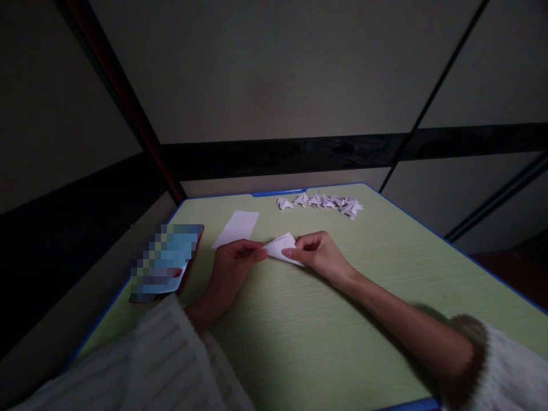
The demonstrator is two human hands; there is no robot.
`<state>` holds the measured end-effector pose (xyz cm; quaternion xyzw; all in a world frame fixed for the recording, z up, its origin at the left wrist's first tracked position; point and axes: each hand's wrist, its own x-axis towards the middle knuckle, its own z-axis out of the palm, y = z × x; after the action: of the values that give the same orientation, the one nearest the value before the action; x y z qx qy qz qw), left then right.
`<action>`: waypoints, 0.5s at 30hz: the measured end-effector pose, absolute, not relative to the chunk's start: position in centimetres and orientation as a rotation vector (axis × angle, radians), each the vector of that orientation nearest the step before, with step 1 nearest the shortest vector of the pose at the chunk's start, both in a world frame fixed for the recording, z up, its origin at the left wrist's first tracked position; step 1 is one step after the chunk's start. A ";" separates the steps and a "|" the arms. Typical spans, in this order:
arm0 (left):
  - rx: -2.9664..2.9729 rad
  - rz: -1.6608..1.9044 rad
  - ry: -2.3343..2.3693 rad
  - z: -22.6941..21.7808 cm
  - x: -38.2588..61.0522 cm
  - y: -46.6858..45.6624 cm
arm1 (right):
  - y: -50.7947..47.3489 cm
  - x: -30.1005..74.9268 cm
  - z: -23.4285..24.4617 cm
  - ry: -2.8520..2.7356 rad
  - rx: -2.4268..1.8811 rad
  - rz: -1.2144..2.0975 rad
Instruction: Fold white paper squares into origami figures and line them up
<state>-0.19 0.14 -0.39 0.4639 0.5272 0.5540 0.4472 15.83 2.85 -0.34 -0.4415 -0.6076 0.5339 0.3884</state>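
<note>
Between my two hands is a piece of folded white paper [280, 246], held just above the table. My left hand [233, 265] pinches its narrow left end between thumb and fingers. On the other side, my right hand [319, 254] grips the wider right part, thumb in front and fingers curled behind. A flat sheet of white paper [237, 227] lies on the table just beyond my left hand. Farther back, several small folded paper figures [317, 200] stand in a row, bunched together at the right end.
The pale green table [385, 274] has a blue edge and stands against a panelled wall [278, 74]. At the left lies a tablet-like device [190, 242] with a dark red rim, its screen partly blurred. A blue strip [278, 193] is set in the far edge.
</note>
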 end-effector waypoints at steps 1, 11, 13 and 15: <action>1.161 1.367 1.302 -0.5 -0.3 0.2 | 2.8 15.9 -0.3 -1.570 -1.119 1.347; 1.226 1.337 1.357 -0.1 -0.1 0.1 | 2.5 15.9 -0.6 -1.860 -1.000 1.040; 1.220 1.322 1.369 0.1 0.0 0.1 | 2.5 15.9 -0.5 -1.898 -0.963 0.980; 1.192 1.334 1.328 0.1 0.0 0.1 | 2.5 15.9 -0.4 -1.895 -0.992 0.967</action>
<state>0.01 0.11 0.14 0.4800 0.5351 0.5374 0.4410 15.85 2.49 -0.39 -0.3897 -0.7445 0.3800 0.3866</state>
